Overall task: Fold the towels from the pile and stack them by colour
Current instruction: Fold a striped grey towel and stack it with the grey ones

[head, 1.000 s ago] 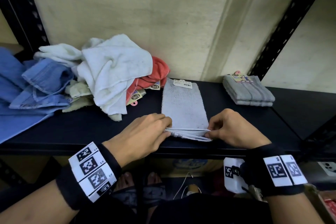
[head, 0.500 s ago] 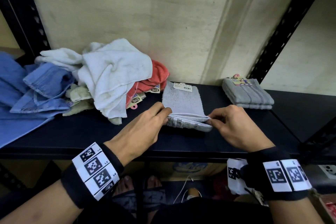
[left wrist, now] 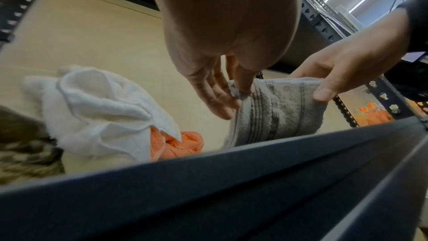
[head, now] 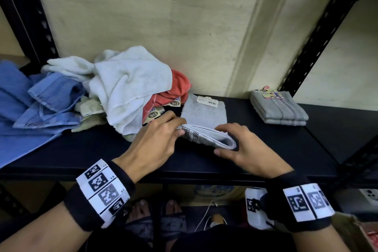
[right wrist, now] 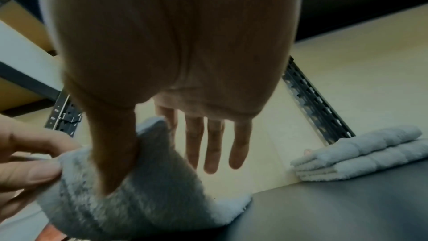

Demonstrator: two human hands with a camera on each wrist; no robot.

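Grey towel (head: 204,117) on the black shelf (head: 266,149), long axis running from near edge to wall, near end lifted and doubled back; left hand (head: 157,141) pinches its left corner; right hand (head: 245,149) pinches its right edge; unfolded pile (head: 122,88) at left; folded grey stack (head: 279,110) at right.

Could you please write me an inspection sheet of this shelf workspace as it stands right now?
Surface: dark shelf, against a pale wall.
Job's things: grey towel being folded, near end lifted off the shelf; folded grey stack at the right; unfolded pile at the left with white towel, orange-red towel, blue towels.
Clutter: paper tags on several towels; a box and other items below the shelf.
Hands: left hand pinches the towel's left corner; right hand holds its right edge between thumb and fingers.
Cables: white cord on the floor below.
Surroundings: black perforated rack posts; sandalled feet below.
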